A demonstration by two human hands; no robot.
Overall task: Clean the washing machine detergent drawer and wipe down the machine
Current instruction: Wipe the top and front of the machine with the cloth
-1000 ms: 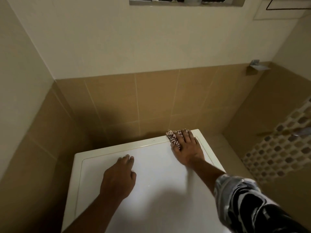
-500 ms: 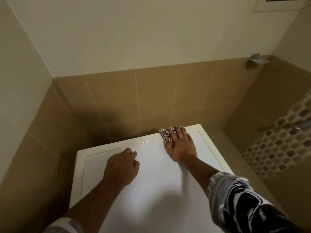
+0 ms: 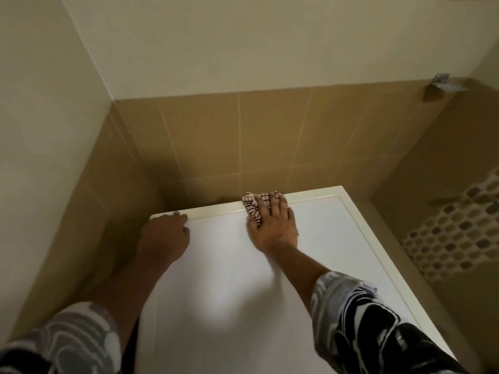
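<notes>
VIEW: head | UNIT: washing machine (image 3: 229, 279) top panel, white, set in tiled corner | CLOTH: patterned cloth (image 3: 251, 205) on rear rim, right of centre | RIGHT: right hand (image 3: 274, 228) flat, fingers straight and slightly apart, pressing cloth | LEFT: left hand (image 3: 164, 236) at rear-left corner, fingers bent together, tips on rim; hooking of edge cannot be told
</notes>
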